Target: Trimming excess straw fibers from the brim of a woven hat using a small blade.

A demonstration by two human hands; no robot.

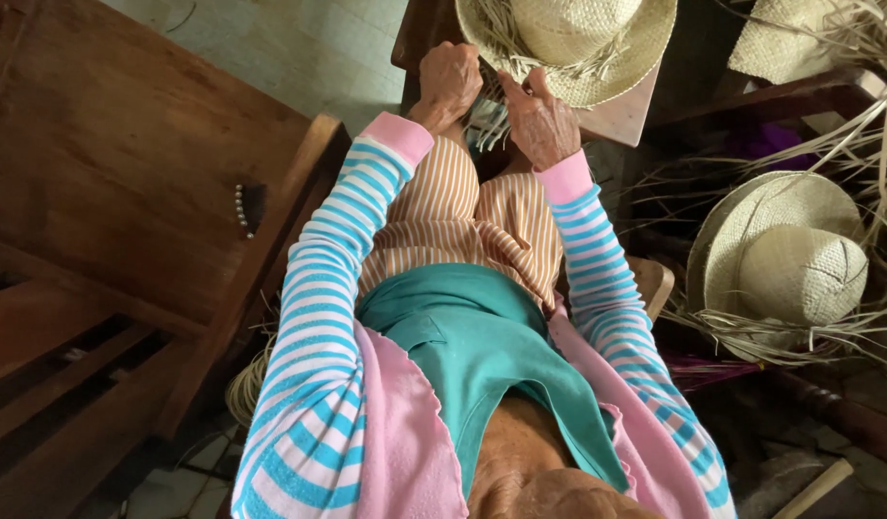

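A pale woven straw hat [578,38] rests on a small wooden stand [626,113] in front of my knees, loose straw strands hanging from its near brim. My left hand [450,79] grips the strands at the brim's near left edge. Beside it, my right hand [539,120] pinches strands just below the brim. Both hands nearly touch each other. My arms are in blue-and-white striped sleeves with pink cuffs.
A second straw hat [780,259] with unwoven fringe lies at the right on a pile of loose straw [847,144]. A third woven piece [780,38] sits top right. A dark wooden bench [126,163] fills the left. A straw coil [246,389] lies beside it.
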